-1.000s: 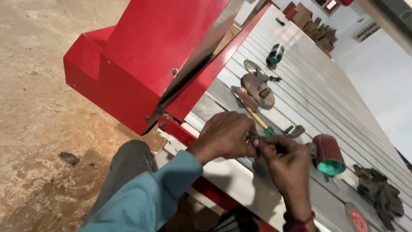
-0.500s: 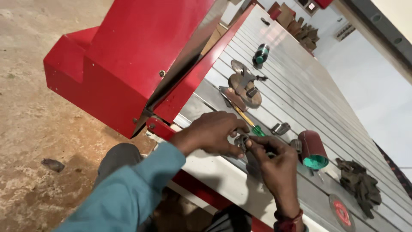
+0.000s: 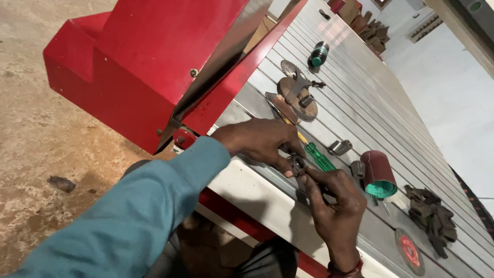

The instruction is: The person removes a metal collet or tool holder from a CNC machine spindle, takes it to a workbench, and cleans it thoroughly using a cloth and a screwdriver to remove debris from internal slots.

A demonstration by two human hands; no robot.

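Both hands met over a small metal clamp piece [image 3: 297, 164] lying on the slotted table [image 3: 360, 98] near its front edge. The left hand [image 3: 260, 141] curled over it, fingertips pinching it. The right hand [image 3: 332, 198] was closed too, fingers pressed against the piece, just beside a green-handled screwdriver [image 3: 319, 157] and a dark red roll [image 3: 378, 172].

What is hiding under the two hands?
A small dark metal part is pinched between the left hand and right hand. A green-handled screwdriver pokes out. The grooved table beneath is covered.
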